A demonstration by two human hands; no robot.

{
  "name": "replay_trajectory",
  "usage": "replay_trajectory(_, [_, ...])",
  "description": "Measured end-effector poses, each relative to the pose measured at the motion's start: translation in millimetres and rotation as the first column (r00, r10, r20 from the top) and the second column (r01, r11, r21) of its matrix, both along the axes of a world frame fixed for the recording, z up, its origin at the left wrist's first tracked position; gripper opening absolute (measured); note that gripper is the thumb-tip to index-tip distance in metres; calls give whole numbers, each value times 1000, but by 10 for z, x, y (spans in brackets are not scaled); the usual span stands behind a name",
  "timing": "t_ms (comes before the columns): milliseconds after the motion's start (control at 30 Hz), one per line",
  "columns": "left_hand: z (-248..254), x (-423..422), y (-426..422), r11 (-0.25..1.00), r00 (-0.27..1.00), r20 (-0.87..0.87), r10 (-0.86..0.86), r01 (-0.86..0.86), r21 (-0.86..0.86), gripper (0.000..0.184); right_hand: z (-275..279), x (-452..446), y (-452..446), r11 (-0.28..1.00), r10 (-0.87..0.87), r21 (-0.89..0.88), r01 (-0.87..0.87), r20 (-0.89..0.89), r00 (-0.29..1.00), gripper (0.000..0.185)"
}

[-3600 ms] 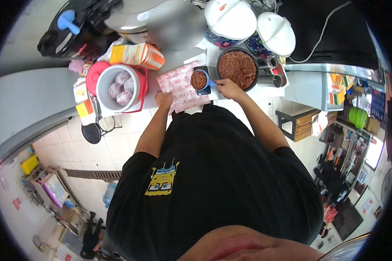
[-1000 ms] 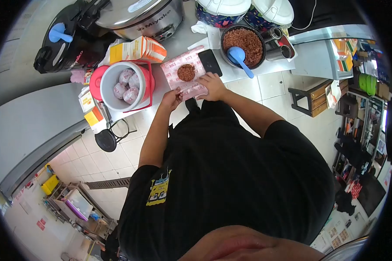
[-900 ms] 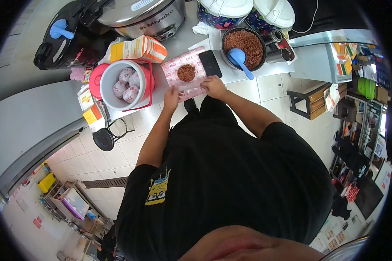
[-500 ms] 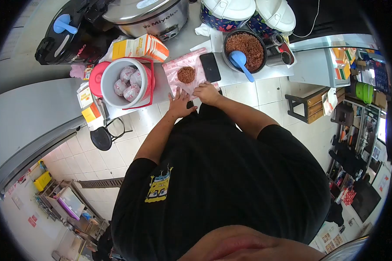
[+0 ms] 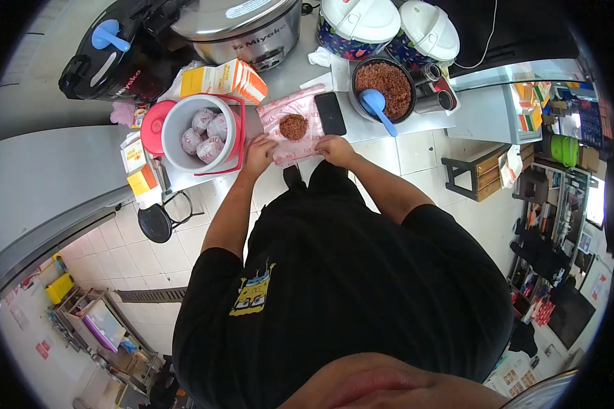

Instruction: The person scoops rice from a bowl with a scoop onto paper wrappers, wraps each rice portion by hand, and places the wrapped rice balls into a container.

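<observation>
A pink and white printed wrapping paper [image 5: 307,144] lies at the counter's front edge. On it sits a round mound of reddish-brown rice [image 5: 293,127]. My left hand [image 5: 258,154] is closed at the paper's near left corner, and my right hand [image 5: 337,150] pinches its near right corner. A black phone [image 5: 330,114] rests against the paper's right side. Right of that stands a black pot [image 5: 354,94] of the same rice, with a blue rice scoop [image 5: 376,108] in it. To my left, a white bucket [image 5: 173,144] holds several paper-wrapped balls [image 5: 202,120].
Orange and white boxes [image 5: 235,82] stand behind the bucket, near a steel pressure cooker [image 5: 252,41]. Two white-lidded, flower-patterned containers [image 5: 361,20] are at the back. Steel cups [image 5: 435,102] sit right of the pot. A black stool [image 5: 155,223] is on the floor at left.
My hands have moved apart, the left one outward to the paper's left corner and the right one slightly right. The paper's near edge is now stretched between them.
</observation>
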State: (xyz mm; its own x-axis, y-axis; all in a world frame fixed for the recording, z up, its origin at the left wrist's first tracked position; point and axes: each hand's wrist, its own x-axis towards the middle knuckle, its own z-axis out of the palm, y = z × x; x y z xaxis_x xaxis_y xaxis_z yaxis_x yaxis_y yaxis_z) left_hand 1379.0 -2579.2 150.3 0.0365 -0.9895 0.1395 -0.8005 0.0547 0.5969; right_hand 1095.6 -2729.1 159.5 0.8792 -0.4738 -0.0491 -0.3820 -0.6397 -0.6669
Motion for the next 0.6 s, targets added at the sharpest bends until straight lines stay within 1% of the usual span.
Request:
replay_trajectory(33, [35, 14, 30, 999, 999, -32, -19, 19, 27, 28, -21, -4, -20, 1000, -10, 28, 9, 41, 999, 11])
replay_trajectory(67, [34, 26, 51, 1000, 999, -35, -15, 16, 24, 28, -42, -10, -40, 998, -21, 55, 17, 81, 996, 8])
replay_trajectory(100, [-17, 58, 97, 998, 999, -8, -53, 53, 31, 29, -22, -12, -55, 999, -18, 52, 14, 78, 997, 8])
replay_trajectory(133, [-71, 87, 128, 995, 996, 19, -91, 91, 38, 29, -3, -16, -74, 993, -40, 111, 35, 46, 998, 8])
replay_trajectory(167, [-124, 97, 185, 995, 996, 15, -88, 88, 36, 29, 15, -26, -89, 984, -61, 169, 58, 12, 998, 9])
replay_trajectory(233, [3, 59, 337, 995, 994, 39, -104, 104, 12, 31, 139, -18, -116, 979, -54, 196, 55, -7, 998, 9])
replay_trajectory(300, [118, 20, 470, 994, 994, 26, -104, 103, 24, 29, 204, -5, -108, 973, -48, 226, 53, -25, 999, 9])
replay_trajectory(367, [191, -17, 559, 994, 995, 16, -101, 100, 37, 27, 202, 37, -124, 973, -46, 230, 18, 118, 992, 9])
replay_trajectory(400, [174, -37, 600, 999, 995, -92, -38, 40, 30, 23, 178, 66, -126, 973, -42, 231, 14, 118, 992, 9])
replay_trajectory(433, [153, -52, 618, 999, 980, -199, 26, -21, 28, 19, 152, 108, -130, 957, -120, 282, 71, 159, 980, 9])
replay_trajectory(467, [126, -78, 612, 999, 979, -199, 31, -25, 28, 19, 123, 154, -138, 934, -199, 335, 125, 196, 960, 10])
replay_trajectory(500, [97, -114, 579, 978, 902, -378, 207, -176, 115, 17, 56, 199, -162, 935, -196, 334, 122, 195, 961, 10])
replay_trajectory(533, [3, -131, 552, 927, 764, -526, 374, -299, 226, 20, -11, 252, -192, 875, -263, 454, 167, 156, 952, 13])
replay_trajectory(567, [-93, -121, 503, 929, 764, -528, 371, -296, 224, 20, -75, 293, -224, 798, -328, 564, 214, 108, 939, 16])
replay_trajectory(600, [-316, -84, 452, 889, 694, -556, 457, -356, 287, 24, -75, 343, -257, 797, -334, 562, 221, 107, 936, 16])
